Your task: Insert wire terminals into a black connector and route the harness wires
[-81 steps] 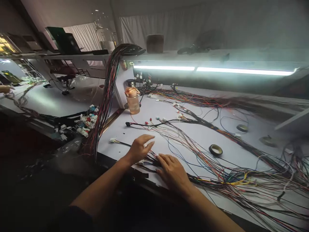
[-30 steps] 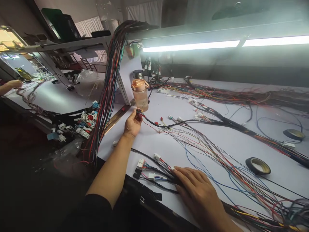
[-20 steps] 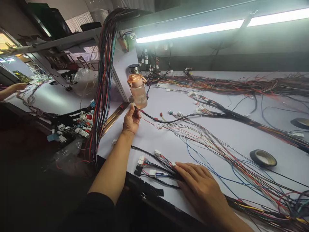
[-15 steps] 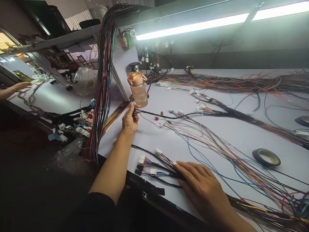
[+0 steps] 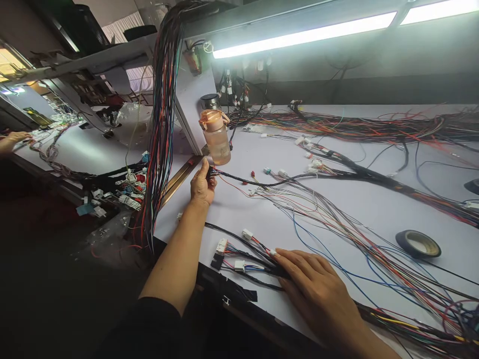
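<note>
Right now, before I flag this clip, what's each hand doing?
Left hand: closed, holding the black connector.
Right hand: palm down over the bundled cables; whether it grips them cannot be told.

Long white tube light (image 5: 307,36) at 1 o'clock does most of the work and kinda hazes out the flat grey wall (image 5: 374,70), while the dark floor (image 5: 56,284) at 8 o'clock is basically murk. Edges look wide-angle stretched, and the thin red wires (image 5: 443,143) near 3 o'clock go smeary.
</note>
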Action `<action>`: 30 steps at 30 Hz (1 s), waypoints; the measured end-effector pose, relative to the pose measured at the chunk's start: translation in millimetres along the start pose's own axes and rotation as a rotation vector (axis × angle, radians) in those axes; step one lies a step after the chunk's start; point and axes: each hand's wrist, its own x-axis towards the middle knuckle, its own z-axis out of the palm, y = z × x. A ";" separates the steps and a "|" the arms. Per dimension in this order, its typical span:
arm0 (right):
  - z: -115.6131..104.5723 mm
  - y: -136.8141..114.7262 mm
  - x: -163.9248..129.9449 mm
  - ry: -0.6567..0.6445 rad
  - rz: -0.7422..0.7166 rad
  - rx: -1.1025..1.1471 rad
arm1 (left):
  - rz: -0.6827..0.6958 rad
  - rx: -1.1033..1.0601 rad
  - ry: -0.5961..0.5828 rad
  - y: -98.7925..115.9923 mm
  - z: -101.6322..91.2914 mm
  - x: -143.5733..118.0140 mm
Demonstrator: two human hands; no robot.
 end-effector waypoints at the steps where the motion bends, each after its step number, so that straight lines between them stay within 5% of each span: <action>1: 0.0 0.0 0.0 -0.001 0.001 0.000 | -0.001 0.002 0.004 0.0 -0.1 0.0; 21: -1.6 -3.3 1.5 0.018 0.011 0.026 | 0.091 0.168 -0.065 -6.1 -14.5 12.7; 25: -0.7 -4.1 2.0 0.058 0.006 0.042 | 0.136 0.075 -0.178 2.6 -10.6 5.2; 30: 6.1 -3.3 2.0 0.121 -0.028 0.053 | 0.200 -0.070 -0.453 16.7 -5.6 -15.2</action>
